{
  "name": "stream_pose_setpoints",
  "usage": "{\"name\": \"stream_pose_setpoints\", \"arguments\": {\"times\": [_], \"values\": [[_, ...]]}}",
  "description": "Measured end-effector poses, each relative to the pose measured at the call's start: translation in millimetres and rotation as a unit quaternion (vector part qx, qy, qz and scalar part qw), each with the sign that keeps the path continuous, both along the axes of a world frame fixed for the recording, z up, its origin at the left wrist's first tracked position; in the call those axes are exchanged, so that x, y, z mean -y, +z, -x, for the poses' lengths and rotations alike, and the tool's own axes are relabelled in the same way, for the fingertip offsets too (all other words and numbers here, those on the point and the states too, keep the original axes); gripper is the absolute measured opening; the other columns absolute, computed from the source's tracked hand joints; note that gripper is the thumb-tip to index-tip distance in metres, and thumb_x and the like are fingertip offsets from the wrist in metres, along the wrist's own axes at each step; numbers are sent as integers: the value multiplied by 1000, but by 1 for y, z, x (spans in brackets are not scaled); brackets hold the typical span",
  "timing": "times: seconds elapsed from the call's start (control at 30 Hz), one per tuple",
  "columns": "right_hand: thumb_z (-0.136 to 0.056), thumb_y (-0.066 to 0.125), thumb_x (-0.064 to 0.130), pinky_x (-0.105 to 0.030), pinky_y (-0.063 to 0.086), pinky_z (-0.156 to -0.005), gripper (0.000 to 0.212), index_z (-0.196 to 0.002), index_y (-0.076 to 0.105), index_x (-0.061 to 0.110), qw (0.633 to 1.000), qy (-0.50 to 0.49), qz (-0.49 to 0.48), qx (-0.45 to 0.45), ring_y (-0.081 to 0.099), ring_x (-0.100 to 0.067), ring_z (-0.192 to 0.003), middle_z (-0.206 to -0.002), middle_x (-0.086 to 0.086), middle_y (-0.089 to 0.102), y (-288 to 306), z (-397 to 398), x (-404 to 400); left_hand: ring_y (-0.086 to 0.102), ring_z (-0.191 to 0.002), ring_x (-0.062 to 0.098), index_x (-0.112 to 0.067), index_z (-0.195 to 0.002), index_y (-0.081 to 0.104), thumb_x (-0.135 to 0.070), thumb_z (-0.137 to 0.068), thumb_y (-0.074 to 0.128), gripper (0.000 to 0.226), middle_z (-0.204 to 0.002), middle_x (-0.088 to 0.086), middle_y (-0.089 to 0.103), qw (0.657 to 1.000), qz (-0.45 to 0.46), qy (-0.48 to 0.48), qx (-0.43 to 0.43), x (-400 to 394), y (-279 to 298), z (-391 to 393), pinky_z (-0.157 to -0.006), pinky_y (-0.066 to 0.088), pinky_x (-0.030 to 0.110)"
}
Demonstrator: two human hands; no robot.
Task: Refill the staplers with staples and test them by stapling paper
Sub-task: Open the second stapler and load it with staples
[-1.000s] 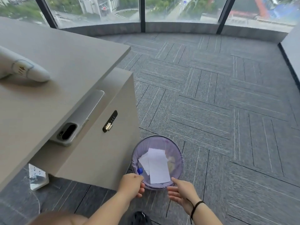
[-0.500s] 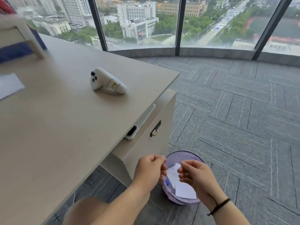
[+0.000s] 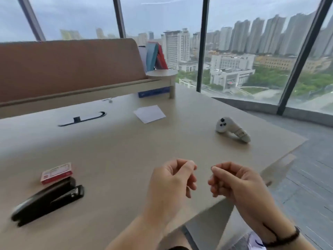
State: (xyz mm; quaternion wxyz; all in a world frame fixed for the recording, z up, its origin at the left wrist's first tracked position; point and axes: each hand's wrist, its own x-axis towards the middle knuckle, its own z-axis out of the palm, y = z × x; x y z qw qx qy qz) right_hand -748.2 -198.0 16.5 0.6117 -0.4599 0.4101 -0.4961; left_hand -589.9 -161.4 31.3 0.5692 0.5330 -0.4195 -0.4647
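A black stapler [image 3: 47,200] lies closed on the beige desk [image 3: 117,150] at the near left. A small red and white staple box [image 3: 56,173] sits just behind it, touching it. A white sheet of paper [image 3: 149,114] lies flat further back, near the desk's middle. My left hand [image 3: 173,181] and my right hand [image 3: 232,181] hover side by side above the desk's near right part, fingers loosely curled. Neither holds anything that I can see. Both hands are well to the right of the stapler.
A white hand controller [image 3: 232,129] lies near the desk's right edge. A brown partition [image 3: 72,67] with a raised shelf [image 3: 162,73] and coloured folders [image 3: 155,56] stands at the back. A black cable slot [image 3: 82,119] cuts the desktop. Grey carpet lies right of the desk.
The view swung up from the purple waste bin on the floor to the desktop. Both hands rose from over the bin to above the desk, with no paper in them.
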Motion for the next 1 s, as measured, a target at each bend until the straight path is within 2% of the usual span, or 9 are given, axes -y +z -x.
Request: {"name": "stream_pose_setpoints", "arguments": {"times": [0.2, 0.27, 0.37, 0.43, 0.53, 0.6, 0.7, 0.8, 1.0], "values": [[-90, 61, -2, -28, 48, -41, 9, -81, 64, -4, 985, 169, 18, -31, 56, -24, -43, -60, -20, 66, 15, -135, -13, 56, -53, 17, -4, -80, 71, -12, -94, 60, 20, -58, 3, 61, 988, 21, 148, 26, -54, 16, -126, -49, 44, 26], [-90, 61, -2, -28, 48, -41, 9, -83, 64, -5, 977, 208, 17, -45, 56, -23, -44, -61, -20, 66, 16, -174, -19, 56, -53, 16, -5, -78, 71, -12, -94, 60, 20, -57, 2, 61, 980, 26, 189, 50, -72, 19, -159, -50, 44, 27], [-91, 62, 0, -29, 48, -42, 6, -86, 64, -3, 966, 248, 10, -76, 58, -22, -45, -64, -17, 68, 14, -224, -23, 53, -47, 10, -7, -78, 71, -14, -95, 60, 21, -55, 0, 61, 965, 26, 244, 92, -94, 19, -202, -48, 44, 21], [-91, 63, 1, -28, 46, -42, 5, -88, 65, 0, 961, 258, 14, -102, 58, -21, -46, -68, -13, 68, 10, -250, -23, 54, -47, 4, -17, -73, 72, -18, -94, 62, 23, -56, -6, 63, 948, 27, 281, 148, -104, 14, -226, -53, 45, 18], [-88, 68, 7, -27, 42, -41, 6, -94, 68, 5, 955, 253, 45, -146, 57, -19, -51, -79, -7, 65, 2, -273, -17, 55, -55, -2, -28, -74, 72, -30, -90, 66, 18, -59, -20, 64, 905, -1, 316, 284, -112, 3, -256, -56, 39, 13], [-84, 74, 14, -24, 42, -41, 17, -101, 69, 14, 946, 259, 69, -181, 59, -14, -53, -89, -2, 68, -4, -279, -14, 57, -72, -3, -33, -86, 72, -34, -88, 70, 3, -69, -25, 63, 891, -44, 291, 345, -115, -2, -268, -62, 36, 8], [-78, 81, 20, -22, 44, -44, 30, -105, 70, 26, 922, 287, 114, -234, 59, -11, -56, -102, -1, 73, -10, -278, -11, 53, -105, -1, -40, -106, 66, -44, -83, 72, 24, -99, -30, 57, 886, -101, 205, 404, -118, -12, -280, -83, 36, 17], [-72, 84, 26, -24, 45, -49, 31, -100, 73, 30, 900, 306, 146, -275, 59, -12, -56, -96, -11, 76, -12, -276, -9, 58, -101, -2, -39, -107, 67, -45, -79, 76, 29, -100, -24, 61, 896, -101, 144, 407, -117, -17, -286, -85, 44, 21], [-71, 83, 29, -25, 42, -48, 23, -91, 74, 31, 888, 320, 162, -287, 56, -12, -52, -76, -11, 74, -11, -280, -3, 62, -91, 0, -38, -102, 68, -36, -82, 75, 21, -99, -19, 67, 903, -64, 98, 414, -109, -20, -300, -83, 49, 18]]}}
